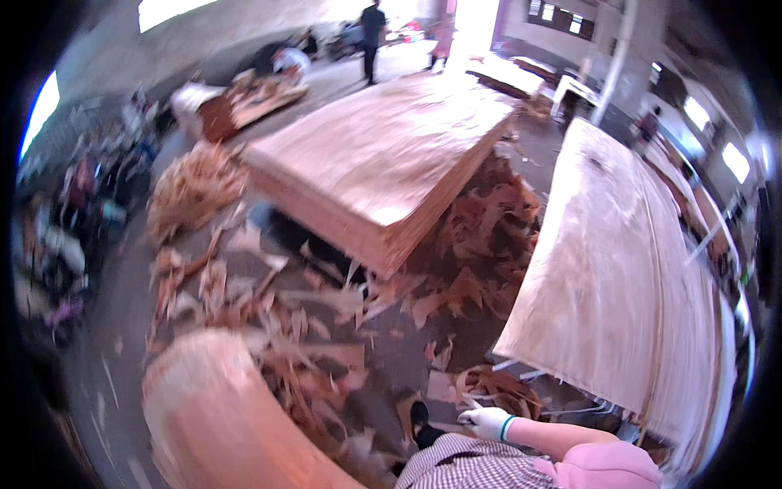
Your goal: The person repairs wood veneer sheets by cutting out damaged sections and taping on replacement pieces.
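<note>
My right hand, in a white glove with a green-edged cuff, hangs low beside my checked apron. Its fingers look curled, and a thin pale tip shows at them, too small to name. My left hand is not in view. At the lower left a big curved sheet of wood veneer bulges up close to me, blurred along its top. Ahead rises a thick stack of veneer sheets, its top slightly wavy. To the right, more large veneer sheets lie on a rack, their near edge beyond my right hand.
Torn veneer scraps litter the floor before me, with a heap against the stack and another pile to its left. Clutter lines the left wall. A person stands far back; a pillar rises at the right.
</note>
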`<state>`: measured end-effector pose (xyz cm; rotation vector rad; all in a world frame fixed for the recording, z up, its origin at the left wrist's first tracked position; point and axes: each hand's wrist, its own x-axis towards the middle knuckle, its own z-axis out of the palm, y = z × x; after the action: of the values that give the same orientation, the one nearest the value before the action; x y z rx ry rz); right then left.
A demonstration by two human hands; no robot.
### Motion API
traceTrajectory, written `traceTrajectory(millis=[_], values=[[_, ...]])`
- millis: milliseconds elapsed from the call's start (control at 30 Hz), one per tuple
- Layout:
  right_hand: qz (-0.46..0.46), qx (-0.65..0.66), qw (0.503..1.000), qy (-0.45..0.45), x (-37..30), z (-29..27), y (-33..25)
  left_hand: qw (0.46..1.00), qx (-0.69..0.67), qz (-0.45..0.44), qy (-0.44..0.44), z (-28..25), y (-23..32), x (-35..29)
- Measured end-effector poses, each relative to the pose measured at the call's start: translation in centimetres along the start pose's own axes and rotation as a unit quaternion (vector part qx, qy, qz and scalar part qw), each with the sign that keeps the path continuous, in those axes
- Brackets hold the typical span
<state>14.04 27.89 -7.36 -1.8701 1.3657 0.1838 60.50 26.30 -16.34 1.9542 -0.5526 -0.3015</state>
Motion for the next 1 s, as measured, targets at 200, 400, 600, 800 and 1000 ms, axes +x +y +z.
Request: traceTrajectory(millis=[200, 400, 600, 800, 1000], values=[[-0.016, 0.131, 0.989, 0.061, 7.0, -7.4, 2.7, 0.977, -0.063, 0.058, -0.196, 14.9, 18.8, 1.4], [-0.161, 0.258, 0.922, 0.239, 16.2, -20.5, 1.9, 0.942, -0.096, 0.112, -0.301, 25.6, 31.5, 2.7], [-0.287, 0.293, 0.818, 0.404, 20.8, -35.5, -1.5, 0.876, -0.135, 0.156, -0.435, 36.9, 41.3, 2.1], [-0.173, 0.405, 0.758, 0.482, 19.6, -45.8, 1.3, 0.691, -0.304, 0.122, -0.644, 45.2, 53.8, -7.0], [-0.064, 0.430, 0.664, 0.609, 17.0, -50.9, 11.1, 0.537, -0.290, 0.127, -0.782, 54.3, 61.3, -17.7]])
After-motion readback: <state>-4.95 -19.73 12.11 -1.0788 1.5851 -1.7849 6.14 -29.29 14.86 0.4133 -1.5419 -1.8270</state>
